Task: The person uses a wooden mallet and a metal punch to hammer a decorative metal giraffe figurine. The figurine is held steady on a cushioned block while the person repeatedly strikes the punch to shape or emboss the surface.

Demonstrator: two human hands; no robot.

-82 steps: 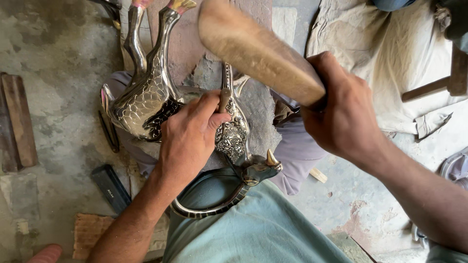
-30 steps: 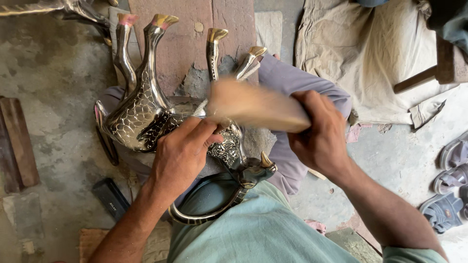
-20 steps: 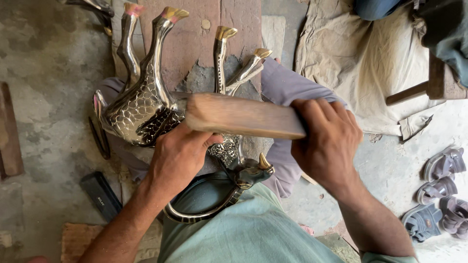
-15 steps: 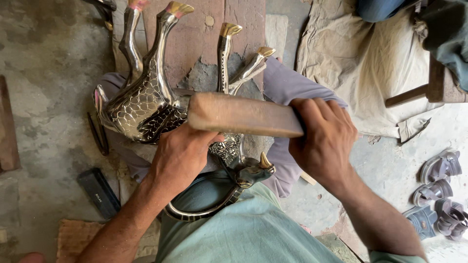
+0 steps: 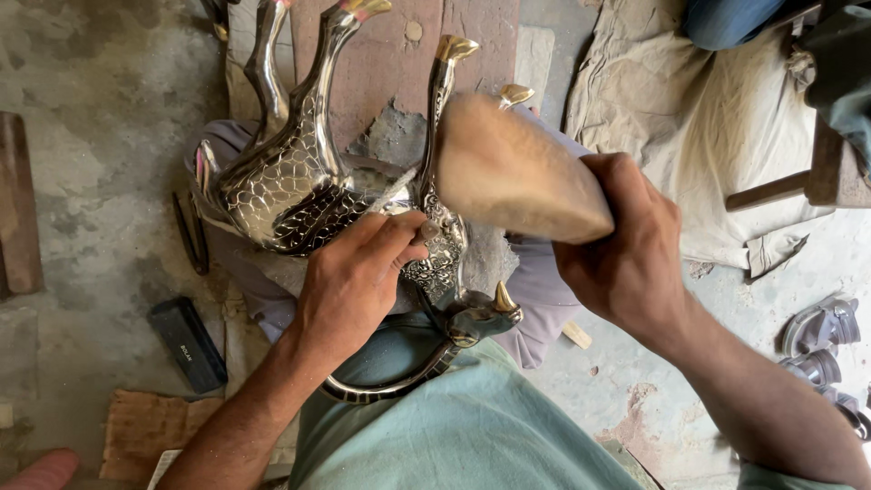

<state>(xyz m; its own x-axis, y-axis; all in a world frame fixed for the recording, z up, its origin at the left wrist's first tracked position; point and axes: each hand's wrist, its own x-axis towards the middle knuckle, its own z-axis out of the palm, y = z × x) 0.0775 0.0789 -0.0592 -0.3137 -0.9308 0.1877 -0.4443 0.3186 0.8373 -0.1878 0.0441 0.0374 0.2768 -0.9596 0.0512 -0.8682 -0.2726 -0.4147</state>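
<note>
My right hand point(image 5: 626, 249) grips a thick wooden mallet block point(image 5: 513, 172), raised and blurred above my lap. My left hand point(image 5: 358, 277) pinches a thin metal punch against an engraved silver swan figure point(image 5: 440, 231) with a gold beak, lying on my lap. A dark curved metal bird piece with a gold beak point(image 5: 472, 318) rests just below the left hand, against my teal shirt. Two more silver swan figures point(image 5: 290, 181) with scale patterns lie to the left, their long necks reaching upward.
A black rectangular block point(image 5: 186, 343) lies on the concrete floor at left, near cardboard point(image 5: 145, 426). A wooden plank point(image 5: 18, 213) sits at the far left edge. Beige cloth point(image 5: 717, 136) covers the floor at upper right, with sandals point(image 5: 821, 340) at the right.
The wooden mallet has swung up from resting flat over the swan to a raised, tilted position at right. My left hand has stayed on the engraved swan.
</note>
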